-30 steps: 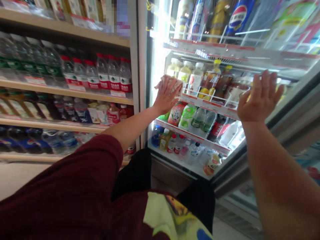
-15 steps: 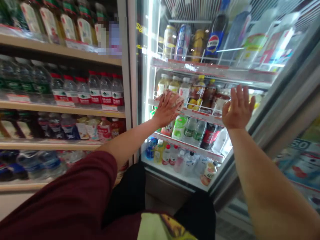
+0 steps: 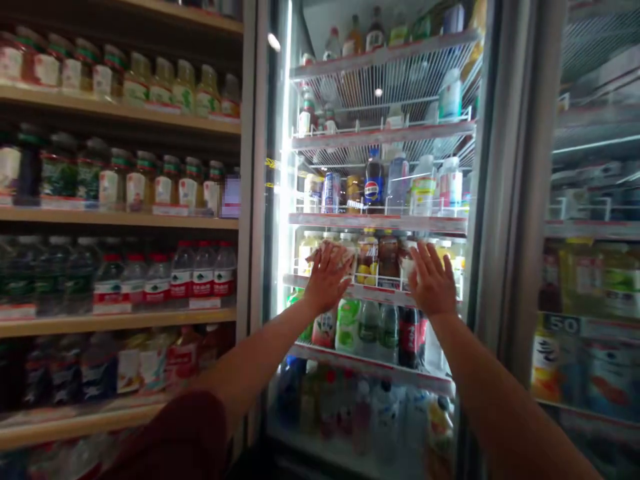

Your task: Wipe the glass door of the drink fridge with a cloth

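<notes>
My left hand [image 3: 327, 280] presses a crumpled pale cloth [image 3: 334, 253] flat against the glass door [image 3: 380, 173] of a lit drinks cooler, at mid height. Its fingers lie spread over the cloth. My right hand [image 3: 431, 283] rests open on the same glass a little to the right, fingers stretched upward, holding nothing. Behind the glass stand rows of bottles and cans on wire shelves, among them a dark cola bottle [image 3: 374, 185].
Wooden shelves [image 3: 120, 220] on the left carry rows of water and tea bottles. A grey door frame [image 3: 515, 200] runs down right of my hands, with a second cooler [image 3: 595, 280] beyond it.
The view has tilted up and levelled, showing the upper cooler shelves. My right hand slid left along the glass, closer to my left hand, which stays on the cloth.
</notes>
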Action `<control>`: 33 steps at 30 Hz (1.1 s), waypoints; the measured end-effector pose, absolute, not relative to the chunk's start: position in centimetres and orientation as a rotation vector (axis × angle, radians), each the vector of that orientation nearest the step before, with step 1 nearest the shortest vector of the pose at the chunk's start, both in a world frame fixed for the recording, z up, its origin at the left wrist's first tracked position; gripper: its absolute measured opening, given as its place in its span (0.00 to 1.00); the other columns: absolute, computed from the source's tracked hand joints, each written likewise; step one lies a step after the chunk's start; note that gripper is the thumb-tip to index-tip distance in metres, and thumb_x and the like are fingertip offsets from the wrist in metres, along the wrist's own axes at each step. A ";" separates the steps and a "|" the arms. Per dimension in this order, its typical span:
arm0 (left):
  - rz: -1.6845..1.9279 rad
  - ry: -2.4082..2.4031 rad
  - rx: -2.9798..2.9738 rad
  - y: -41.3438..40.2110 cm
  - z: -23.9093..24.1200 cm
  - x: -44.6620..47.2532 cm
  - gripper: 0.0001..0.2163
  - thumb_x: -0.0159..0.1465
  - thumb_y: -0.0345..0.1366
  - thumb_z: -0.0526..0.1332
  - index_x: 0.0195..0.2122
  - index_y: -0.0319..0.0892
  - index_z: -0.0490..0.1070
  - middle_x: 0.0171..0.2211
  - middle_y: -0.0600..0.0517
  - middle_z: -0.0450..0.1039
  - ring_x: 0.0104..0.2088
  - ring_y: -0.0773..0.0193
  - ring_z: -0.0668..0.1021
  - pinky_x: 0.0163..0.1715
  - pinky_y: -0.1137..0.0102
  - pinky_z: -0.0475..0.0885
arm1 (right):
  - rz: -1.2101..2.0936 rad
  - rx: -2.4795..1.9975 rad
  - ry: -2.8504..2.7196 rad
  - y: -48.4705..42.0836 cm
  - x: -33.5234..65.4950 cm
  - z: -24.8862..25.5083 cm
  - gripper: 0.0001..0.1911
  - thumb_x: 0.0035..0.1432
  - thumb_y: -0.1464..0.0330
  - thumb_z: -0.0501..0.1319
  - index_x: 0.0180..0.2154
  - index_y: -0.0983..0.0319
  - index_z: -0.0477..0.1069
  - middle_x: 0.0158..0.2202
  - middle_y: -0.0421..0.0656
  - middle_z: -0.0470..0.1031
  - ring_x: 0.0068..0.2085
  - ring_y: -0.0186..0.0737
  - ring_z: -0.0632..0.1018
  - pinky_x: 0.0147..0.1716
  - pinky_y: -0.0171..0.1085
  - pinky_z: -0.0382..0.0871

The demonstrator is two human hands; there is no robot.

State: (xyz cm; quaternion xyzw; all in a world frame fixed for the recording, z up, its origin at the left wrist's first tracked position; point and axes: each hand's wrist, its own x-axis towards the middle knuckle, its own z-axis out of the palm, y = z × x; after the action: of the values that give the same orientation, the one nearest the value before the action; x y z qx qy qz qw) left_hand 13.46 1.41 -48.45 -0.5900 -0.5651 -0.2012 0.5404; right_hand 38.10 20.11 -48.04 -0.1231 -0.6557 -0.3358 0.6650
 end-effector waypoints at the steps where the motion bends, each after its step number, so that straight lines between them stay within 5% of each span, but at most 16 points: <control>1: -0.474 -1.339 -1.400 1.5 -49.0 13.9 0.27 0.76 0.42 0.58 0.74 0.41 0.63 0.78 0.41 0.51 0.79 0.36 0.45 0.75 0.37 0.49 | -0.762 -0.276 -1.481 20.0 38.1 -48.0 0.35 0.72 0.72 0.56 0.76 0.60 0.55 0.71 0.50 0.68 0.73 0.49 0.68 0.74 0.52 0.53; 6: -0.214 -1.121 -1.614 1.7 -52.5 14.6 0.29 0.75 0.49 0.61 0.75 0.51 0.62 0.76 0.49 0.57 0.78 0.40 0.50 0.77 0.40 0.46 | -0.776 -0.293 -1.480 19.6 38.0 -48.0 0.36 0.72 0.73 0.56 0.77 0.59 0.52 0.70 0.50 0.70 0.72 0.48 0.69 0.75 0.51 0.52; 9: -0.150 -1.031 -1.654 1.6 -50.7 14.2 0.26 0.76 0.46 0.59 0.74 0.53 0.64 0.75 0.52 0.60 0.78 0.46 0.52 0.78 0.45 0.46 | -0.773 -0.298 -1.476 19.5 38.0 -48.0 0.37 0.71 0.73 0.56 0.77 0.59 0.52 0.70 0.49 0.70 0.72 0.48 0.70 0.74 0.51 0.52; 15: -0.428 -1.264 -1.420 2.0 -46.3 14.5 0.24 0.78 0.40 0.56 0.73 0.43 0.65 0.77 0.44 0.54 0.79 0.41 0.46 0.76 0.40 0.52 | -0.751 -0.303 -1.488 19.5 38.0 -48.1 0.38 0.72 0.73 0.56 0.78 0.58 0.49 0.71 0.49 0.68 0.72 0.48 0.69 0.75 0.51 0.52; 23: -0.288 -1.112 -1.529 2.4 -47.6 14.9 0.25 0.76 0.42 0.60 0.73 0.50 0.65 0.75 0.49 0.60 0.79 0.44 0.49 0.77 0.43 0.50 | -0.760 -0.283 -1.485 19.7 37.7 -48.4 0.39 0.71 0.73 0.55 0.78 0.58 0.47 0.70 0.49 0.70 0.72 0.49 0.70 0.74 0.52 0.54; 28: -0.525 -1.228 -1.387 3.2 -45.2 15.5 0.25 0.77 0.38 0.56 0.74 0.43 0.64 0.77 0.43 0.55 0.79 0.41 0.44 0.75 0.39 0.54 | -0.724 -0.297 -1.504 19.7 37.7 -48.5 0.37 0.71 0.74 0.55 0.77 0.58 0.51 0.71 0.50 0.69 0.72 0.49 0.69 0.75 0.54 0.54; 33: -0.393 -1.197 -1.555 4.0 -47.0 16.9 0.30 0.74 0.43 0.61 0.76 0.50 0.59 0.78 0.45 0.50 0.79 0.39 0.41 0.75 0.34 0.50 | -0.717 -0.267 -1.502 19.8 37.8 -48.6 0.35 0.71 0.74 0.56 0.76 0.60 0.56 0.70 0.49 0.70 0.72 0.49 0.68 0.75 0.53 0.53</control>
State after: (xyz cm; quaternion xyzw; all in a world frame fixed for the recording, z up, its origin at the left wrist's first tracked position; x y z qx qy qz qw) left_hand 16.85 4.02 -46.96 -0.6540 -0.5036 -0.1653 0.5397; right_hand 37.75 19.76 -48.60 -0.1184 -0.6652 -0.3175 0.6653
